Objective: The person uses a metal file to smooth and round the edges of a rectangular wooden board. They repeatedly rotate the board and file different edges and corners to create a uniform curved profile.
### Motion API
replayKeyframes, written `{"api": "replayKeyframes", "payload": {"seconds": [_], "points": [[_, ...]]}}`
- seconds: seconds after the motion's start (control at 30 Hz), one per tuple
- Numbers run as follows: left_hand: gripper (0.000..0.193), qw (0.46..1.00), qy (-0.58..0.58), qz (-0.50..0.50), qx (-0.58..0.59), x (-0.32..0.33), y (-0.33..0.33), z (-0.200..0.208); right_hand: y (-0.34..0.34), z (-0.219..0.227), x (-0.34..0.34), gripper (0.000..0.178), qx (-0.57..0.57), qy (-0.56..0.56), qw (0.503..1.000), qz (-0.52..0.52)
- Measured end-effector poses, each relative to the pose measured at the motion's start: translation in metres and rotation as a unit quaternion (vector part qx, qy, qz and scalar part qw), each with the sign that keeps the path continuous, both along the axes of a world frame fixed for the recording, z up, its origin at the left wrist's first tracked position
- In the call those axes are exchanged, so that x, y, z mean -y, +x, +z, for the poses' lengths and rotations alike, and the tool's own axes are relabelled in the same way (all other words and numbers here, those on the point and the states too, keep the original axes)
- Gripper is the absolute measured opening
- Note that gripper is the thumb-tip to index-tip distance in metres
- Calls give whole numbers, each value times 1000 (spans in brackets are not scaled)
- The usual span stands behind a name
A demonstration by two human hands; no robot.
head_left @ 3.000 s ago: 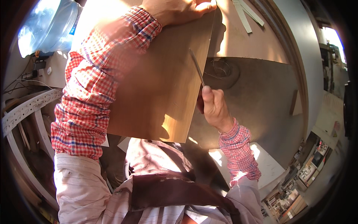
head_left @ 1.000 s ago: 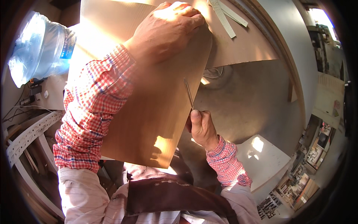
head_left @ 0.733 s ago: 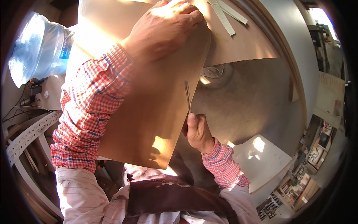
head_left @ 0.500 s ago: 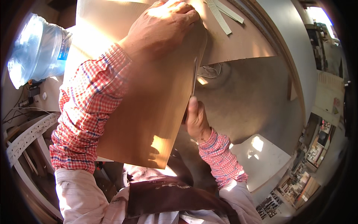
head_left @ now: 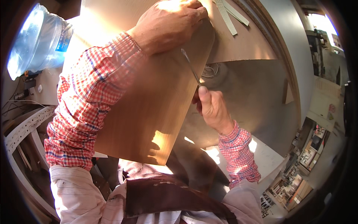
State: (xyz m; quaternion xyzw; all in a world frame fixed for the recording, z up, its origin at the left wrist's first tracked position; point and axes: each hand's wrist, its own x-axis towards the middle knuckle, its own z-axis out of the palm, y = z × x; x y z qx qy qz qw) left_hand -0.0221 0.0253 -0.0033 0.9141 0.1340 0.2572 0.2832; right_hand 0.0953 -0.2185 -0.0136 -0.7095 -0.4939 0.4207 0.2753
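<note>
A brown wood-grain board (head_left: 149, 112) lies before me, its near end reaching towards my apron. My left hand (head_left: 167, 28) is closed at its far part, fingers curled by the far right edge; the fingertips are partly hidden. Beside the board's right edge, my right hand (head_left: 215, 112) is wrapped round a slim metal tool that looks like a file (head_left: 191, 67), thumb along the top. Its handle is mostly hidden in the fist. The shaft points away and leftward, its tip appearing over the board's face.
Pale strips (head_left: 227, 16) lie on a light panel (head_left: 242, 46) at the far right. A big clear blue water bottle (head_left: 39, 43) is at the left, above cables and a white curved frame (head_left: 28, 128). Right of me are a white panel (head_left: 266, 153) and a coiled cord (head_left: 211, 70).
My right hand has moved right and slightly away from me. The tool has swung from lying along the board's edge to slanting leftward over it. My left hand stays on the board.
</note>
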Motion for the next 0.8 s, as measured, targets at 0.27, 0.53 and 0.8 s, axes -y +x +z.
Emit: {"api": "replayKeyframes", "payload": {"seconds": [0.27,0.53,0.8], "points": [[8,867,-451,-146,155,-7,9,-22,2,35,9,58,159,-5,978,132],[10,995,90,15,42,5,7,-9,2,43,14,55,170,-17,967,191],[19,938,-307,-105,120,-15,18,-34,5,41,10,56,135,-41,976,166]]}}
